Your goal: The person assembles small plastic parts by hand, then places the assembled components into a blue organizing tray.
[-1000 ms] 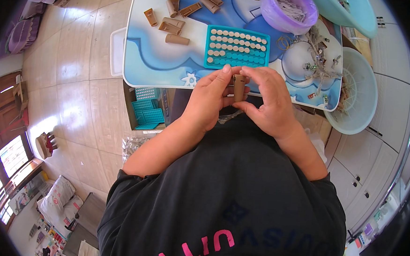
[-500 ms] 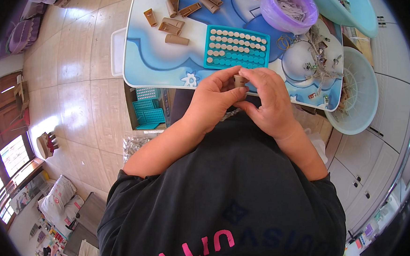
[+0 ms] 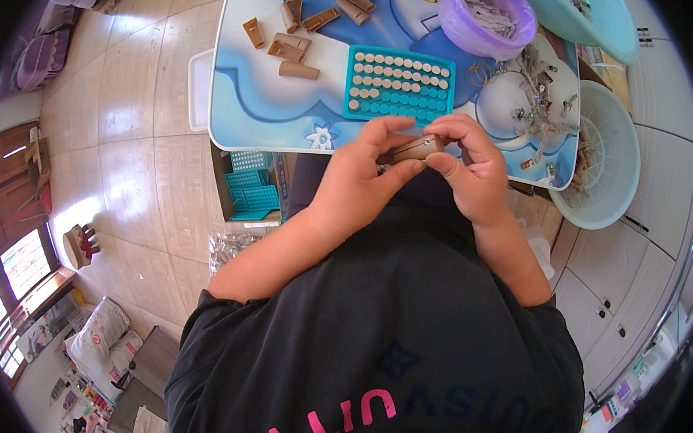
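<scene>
Just past the table's near edge, both my hands hold a brown tapered plastic piece (image 3: 419, 149) lying nearly sideways. My left hand (image 3: 363, 163) wraps its left part, thumb along the near side. The fingers and thumb of my right hand (image 3: 473, 165) pinch its right end, where a small shiny spot shows. Beyond my hands lies a teal tray (image 3: 349, 90) with rows of round cream caps (image 3: 398, 73); its nearer rows are partly bare. Several similar brown pieces (image 3: 299, 71) lie loose on the left of the table, some showing hollow insides.
A purple basket (image 3: 451, 28) lined with clear plastic stands at the back right. Twiggy strands with small bits (image 3: 541, 85) lie nearer. A pale basin (image 3: 612, 30) and a pale green basket (image 3: 630, 178) flank the table's right side. Teal trays (image 3: 252, 197) fill a box below left.
The brown piece has turned from upright to nearly sideways between my hands. My right hand has shifted slightly right and now pinches its end.
</scene>
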`<state>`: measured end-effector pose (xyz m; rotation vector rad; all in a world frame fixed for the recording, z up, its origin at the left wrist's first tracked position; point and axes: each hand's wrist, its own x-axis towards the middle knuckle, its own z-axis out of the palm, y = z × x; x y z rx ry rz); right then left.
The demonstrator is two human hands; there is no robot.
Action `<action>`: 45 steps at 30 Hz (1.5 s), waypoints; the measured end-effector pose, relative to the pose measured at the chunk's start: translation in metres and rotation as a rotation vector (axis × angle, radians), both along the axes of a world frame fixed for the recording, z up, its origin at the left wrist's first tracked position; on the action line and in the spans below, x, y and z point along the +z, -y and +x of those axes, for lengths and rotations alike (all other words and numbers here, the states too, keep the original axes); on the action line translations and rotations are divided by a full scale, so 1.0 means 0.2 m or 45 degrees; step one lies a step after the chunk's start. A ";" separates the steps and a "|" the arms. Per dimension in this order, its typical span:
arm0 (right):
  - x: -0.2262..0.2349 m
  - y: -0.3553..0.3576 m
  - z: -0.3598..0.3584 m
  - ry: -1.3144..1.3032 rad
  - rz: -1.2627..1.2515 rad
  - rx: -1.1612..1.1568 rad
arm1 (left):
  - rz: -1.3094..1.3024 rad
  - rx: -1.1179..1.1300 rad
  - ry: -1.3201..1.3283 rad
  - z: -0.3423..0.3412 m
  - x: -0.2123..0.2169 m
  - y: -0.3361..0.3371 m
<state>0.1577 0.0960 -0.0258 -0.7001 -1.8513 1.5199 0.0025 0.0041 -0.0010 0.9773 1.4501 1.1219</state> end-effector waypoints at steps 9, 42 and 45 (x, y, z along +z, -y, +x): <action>0.04 0.05 -0.03 -0.327 -0.407 -0.021 | 0.177 0.106 -0.131 0.01 -0.03 0.04; 0.34 -0.68 -0.13 0.663 1.095 -0.288 | -0.365 0.080 1.021 -0.05 -0.04 -0.08; 0.37 -0.80 -0.24 1.063 1.195 -0.184 | -0.361 0.143 1.037 -0.06 -0.04 -0.09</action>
